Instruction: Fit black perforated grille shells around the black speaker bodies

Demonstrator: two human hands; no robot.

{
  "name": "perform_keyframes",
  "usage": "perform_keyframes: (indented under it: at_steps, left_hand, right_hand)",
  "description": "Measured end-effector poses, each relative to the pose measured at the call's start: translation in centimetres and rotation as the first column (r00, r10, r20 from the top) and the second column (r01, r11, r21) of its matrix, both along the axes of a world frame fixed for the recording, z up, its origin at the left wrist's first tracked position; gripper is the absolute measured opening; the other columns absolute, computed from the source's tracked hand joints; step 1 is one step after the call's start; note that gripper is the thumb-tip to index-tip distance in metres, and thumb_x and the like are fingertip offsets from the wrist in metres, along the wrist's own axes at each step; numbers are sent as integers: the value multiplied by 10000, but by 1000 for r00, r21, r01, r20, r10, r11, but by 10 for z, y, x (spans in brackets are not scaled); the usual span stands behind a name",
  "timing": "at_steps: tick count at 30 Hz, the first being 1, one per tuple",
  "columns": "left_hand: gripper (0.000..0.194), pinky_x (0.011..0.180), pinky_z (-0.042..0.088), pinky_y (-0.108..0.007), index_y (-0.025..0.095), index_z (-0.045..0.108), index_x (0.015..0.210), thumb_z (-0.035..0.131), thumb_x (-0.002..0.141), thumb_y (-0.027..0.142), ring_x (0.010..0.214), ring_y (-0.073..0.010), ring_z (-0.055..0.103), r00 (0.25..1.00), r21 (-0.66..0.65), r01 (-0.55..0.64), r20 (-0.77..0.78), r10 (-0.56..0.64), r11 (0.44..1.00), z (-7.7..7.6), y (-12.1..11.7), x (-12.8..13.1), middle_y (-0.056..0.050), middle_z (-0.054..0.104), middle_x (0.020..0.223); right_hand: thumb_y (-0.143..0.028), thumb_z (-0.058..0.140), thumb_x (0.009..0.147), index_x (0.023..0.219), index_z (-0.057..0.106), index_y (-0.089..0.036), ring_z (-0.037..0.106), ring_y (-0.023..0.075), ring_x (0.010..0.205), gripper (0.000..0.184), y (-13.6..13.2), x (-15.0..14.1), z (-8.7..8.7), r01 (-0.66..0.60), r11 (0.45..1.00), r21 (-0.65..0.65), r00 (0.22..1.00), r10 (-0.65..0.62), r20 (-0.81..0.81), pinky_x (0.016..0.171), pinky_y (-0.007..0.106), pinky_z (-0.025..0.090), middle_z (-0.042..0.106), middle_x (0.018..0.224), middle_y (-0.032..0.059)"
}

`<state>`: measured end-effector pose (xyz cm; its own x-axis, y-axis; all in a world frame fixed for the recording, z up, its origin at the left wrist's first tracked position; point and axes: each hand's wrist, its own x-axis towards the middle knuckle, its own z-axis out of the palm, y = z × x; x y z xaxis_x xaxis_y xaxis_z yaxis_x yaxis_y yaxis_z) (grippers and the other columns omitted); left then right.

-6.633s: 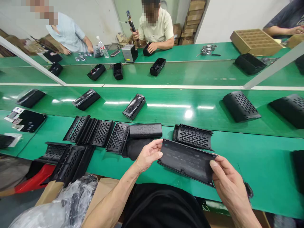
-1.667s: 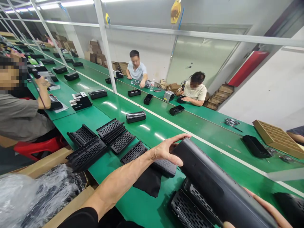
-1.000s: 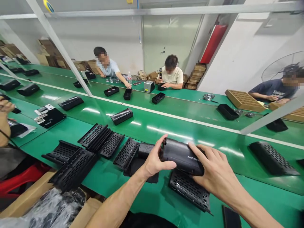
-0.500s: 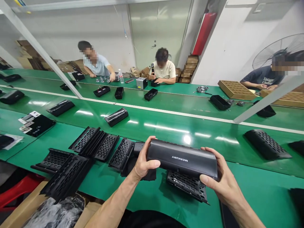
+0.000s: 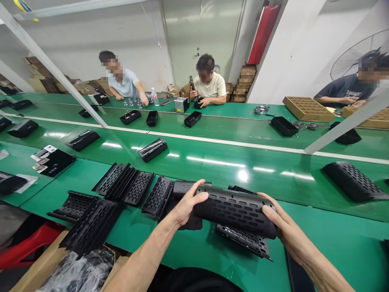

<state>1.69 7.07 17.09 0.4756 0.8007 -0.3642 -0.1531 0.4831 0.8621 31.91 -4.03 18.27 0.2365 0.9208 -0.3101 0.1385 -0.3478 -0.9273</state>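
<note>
Both my hands hold a long black speaker housing (image 5: 234, 210) level above the green bench, its slotted grille face turned toward me. My left hand (image 5: 187, 205) grips its left end, thumb on top. My right hand (image 5: 278, 225) cups its right end, fingers wrapped round it. Under the housing lies another black perforated grille panel (image 5: 244, 241) on the bench. A black cloth (image 5: 185, 221) lies just below my left hand.
Several black grille panels (image 5: 133, 188) lie in a row to the left, more (image 5: 88, 223) near a cardboard box with plastic bags (image 5: 75, 271). Black housings (image 5: 152, 149) ride the green conveyor (image 5: 212, 158); another (image 5: 352, 184) at right. Other people sit at the far bench.
The housing has turned in my hands: half a second ago its smooth lettered side faced me, now the slotted grille side does. Both hands kept hold of its ends.
</note>
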Motion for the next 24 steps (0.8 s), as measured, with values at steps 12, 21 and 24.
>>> perform_keyframes:
  at_steps: [12,21,24]
  left_hand:
    - [871,1098,452,-432,269,477,1518,863,773,504,1258,-299,622,992,5,125,-14,-125,992,0,19,5,-101,700,1291]
    - [913,1157,401,-491,274,470,1545,876,738,405,1299,-343,575,978,275,209,-80,-195,938,24,69,23,-92,646,1364]
    - [1035,1114,433,-480,289,371,1612,886,734,475,1291,-333,577,979,354,135,-193,-68,926,31,86,31,-127,603,1444]
  right_hand:
    - [-659,664,895,1625,341,-363,437,348,1489,852,-9,16,-15,-16,993,-114,986,-3,-164,1218,546,347,498,1617,75]
    - [-615,789,807,1503,477,-358,615,404,1288,804,34,41,7,-77,996,-50,990,71,-119,955,455,592,602,1499,120]
    - [-529,842,798,1419,571,-322,657,347,1204,708,69,51,4,28,999,46,983,-19,-181,892,367,583,631,1450,125]
